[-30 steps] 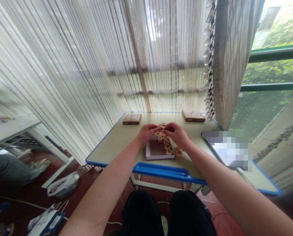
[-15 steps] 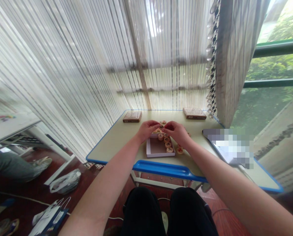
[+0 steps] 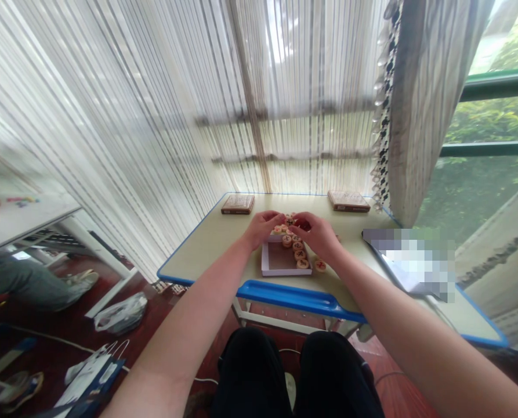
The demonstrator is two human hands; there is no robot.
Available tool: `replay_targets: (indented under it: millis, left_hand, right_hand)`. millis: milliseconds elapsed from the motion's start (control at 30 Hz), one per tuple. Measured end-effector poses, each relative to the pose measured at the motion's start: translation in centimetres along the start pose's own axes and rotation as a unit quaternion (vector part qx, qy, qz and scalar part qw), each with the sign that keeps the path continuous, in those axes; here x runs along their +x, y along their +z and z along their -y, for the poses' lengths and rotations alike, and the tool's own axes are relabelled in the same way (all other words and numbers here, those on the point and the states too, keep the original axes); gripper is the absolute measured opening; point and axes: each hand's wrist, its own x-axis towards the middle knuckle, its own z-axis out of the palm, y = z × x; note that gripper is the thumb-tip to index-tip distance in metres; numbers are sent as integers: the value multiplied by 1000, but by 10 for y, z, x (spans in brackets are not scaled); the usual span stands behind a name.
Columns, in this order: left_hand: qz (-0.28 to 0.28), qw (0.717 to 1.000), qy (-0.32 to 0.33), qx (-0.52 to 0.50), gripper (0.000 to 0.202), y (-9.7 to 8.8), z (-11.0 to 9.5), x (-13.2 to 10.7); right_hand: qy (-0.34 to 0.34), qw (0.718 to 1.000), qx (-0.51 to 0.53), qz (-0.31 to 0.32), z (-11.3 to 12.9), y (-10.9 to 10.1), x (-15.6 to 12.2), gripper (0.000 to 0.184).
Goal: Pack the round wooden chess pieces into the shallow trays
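A shallow white box [image 3: 265,266] lies on the table in front of me. Several round wooden Chinese chess pieces [image 3: 300,255] with black characters line its right side. Beyond its far edge, more pieces sit in a cluster, partly hidden by my hands. My left hand [image 3: 261,228] is closed, thumb and fingers pressed together at the left of this cluster; what they hold, if anything, is hidden. Opposite it, my right hand [image 3: 317,231] curls thumb and fingers around a Chinese chess piece [image 3: 290,222] with a black mark. One red-marked piece [image 3: 320,265] rests right of the box.
Two flat brown boxes [image 3: 238,204] [image 3: 349,201] lie along the table's far edge. A dark-edged flat object [image 3: 409,264], pixelated, is at the right. A blue tray [image 3: 289,297] runs along the near edge. Another person's leg [image 3: 32,284] shows by a second table at left.
The view has shifted slightly, moving the scene right. My fingertips have drawn a little apart around the black-marked piece; the pieces in the box look the same.
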Motion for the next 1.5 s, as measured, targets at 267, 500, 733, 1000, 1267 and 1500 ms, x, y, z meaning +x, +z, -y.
replay_targets:
  millis: [267,500,733,1000,1267,1500]
  left_hand:
    - [44,999,2,29,40,-2,-3,-3]
    - [52,998,-1,25,37,-2,-4,-3]
    - [-62,991,51,112,37,-9,5,6]
    - [-192,918,91,335,31,-18,33,21]
    - [-208,902,91,366,41,-18,40,23]
    - [-194,898,101,381,33,-17,41,23]
  right_hand:
    - [-28,998,-53,-11,4,-3,-2,25]
    - [-80,994,-75,-5,8,-3,-3,25]
    - [-103,987,-120,26,12,-6,-5,22]
    - [-124,936,-265,193,34,0,-12,23]
    - [-137,921,-294,215,47,3,-17,24]
    - [-166,923,-261,230,42,4,-15,16]
